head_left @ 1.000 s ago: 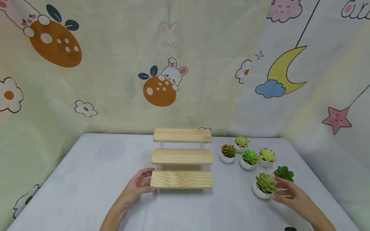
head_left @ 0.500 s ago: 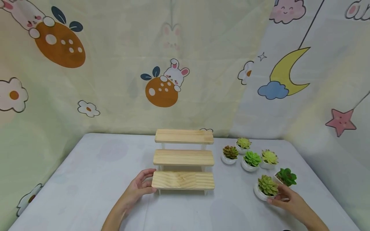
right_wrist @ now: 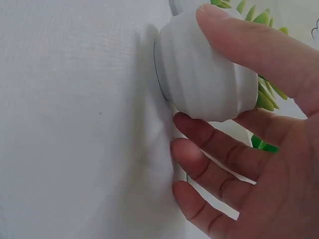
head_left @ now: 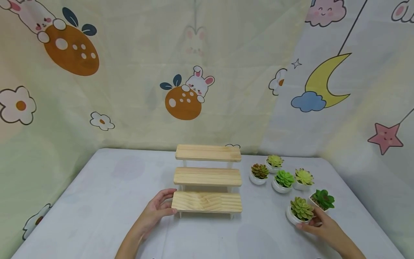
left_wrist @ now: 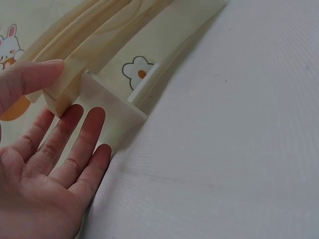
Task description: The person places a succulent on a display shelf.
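Observation:
In the head view a three-tier wooden display stand (head_left: 207, 201) rests on the table. My left hand (head_left: 158, 208) grips the left end of its lowest board, thumb in front and fingertips behind; the left wrist view has the thumb (left_wrist: 42, 74) against the board's end, beside a white leg (left_wrist: 107, 97). On the right, my right hand (head_left: 325, 228) holds a yellow-green potted succulent (head_left: 302, 208) by its pot. In the right wrist view the thumb (right_wrist: 249, 42) lies along the ribbed white pot (right_wrist: 204, 69), with fingers at its other side. The pot's base is close to the tablecloth.
Right behind the held pot stands a dark green succulent (head_left: 323, 199). Further back are a bright green one (head_left: 284, 178), a pale one (head_left: 304, 177), a brownish one (head_left: 260, 171) and another yellow-green one (head_left: 275, 161). A patterned curtain (head_left: 129, 108) hangs behind the white table (head_left: 97, 201).
My right hand has moved in slightly and its thumb and fingers have closed on the succulent's pot. The left hand stays at the stand. The whole head view has shifted a little.

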The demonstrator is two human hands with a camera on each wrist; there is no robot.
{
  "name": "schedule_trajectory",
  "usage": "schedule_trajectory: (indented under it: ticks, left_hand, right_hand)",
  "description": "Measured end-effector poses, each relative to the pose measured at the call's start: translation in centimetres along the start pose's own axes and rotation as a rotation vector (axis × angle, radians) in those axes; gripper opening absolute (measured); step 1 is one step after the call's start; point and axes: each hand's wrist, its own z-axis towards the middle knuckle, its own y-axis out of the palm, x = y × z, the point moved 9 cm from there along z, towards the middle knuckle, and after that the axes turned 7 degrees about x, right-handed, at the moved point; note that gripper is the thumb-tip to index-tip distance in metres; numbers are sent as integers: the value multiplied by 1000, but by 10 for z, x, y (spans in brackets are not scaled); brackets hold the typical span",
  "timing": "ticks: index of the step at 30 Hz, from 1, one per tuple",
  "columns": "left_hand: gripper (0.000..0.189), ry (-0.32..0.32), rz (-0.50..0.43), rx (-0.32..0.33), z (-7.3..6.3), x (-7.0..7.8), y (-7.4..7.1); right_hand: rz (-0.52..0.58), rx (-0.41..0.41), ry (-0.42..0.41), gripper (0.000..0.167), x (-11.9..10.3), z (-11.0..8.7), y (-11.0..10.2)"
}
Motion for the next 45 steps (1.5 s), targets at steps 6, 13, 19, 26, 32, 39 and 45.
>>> schedule_trajectory:
  ticks: [6,13,19,26,32,39,45]
  left_hand:
    - [70,-8,-18,8,-1,-1,0]
    - [70,32,-34,-4,-3,5,3]
    - [71,53,-50,-33,-3,7,6]
    - [70,45,-44,-21,-2,6,4]
    - [70,37,-37,-18,-2,4,3]
    - [69,30,-41,-30,0,0,3]
    - [67,34,-36,-25,-1,-1,2]
  right_hand:
    - [-15,12,-11,98,-1,0,2]
    - [-42,32,-46,100,-5,2,0]
    - [-71,33,-31,101,-4,2,0]
    - [-60,43,-52,94,-13,-1,-2]
    - [-36,54,-78,88,-30,-6,-3]
    - [-26,102,-147,83,-61,-16,0]
    - [4,82,-201,78,-83,-23,12]
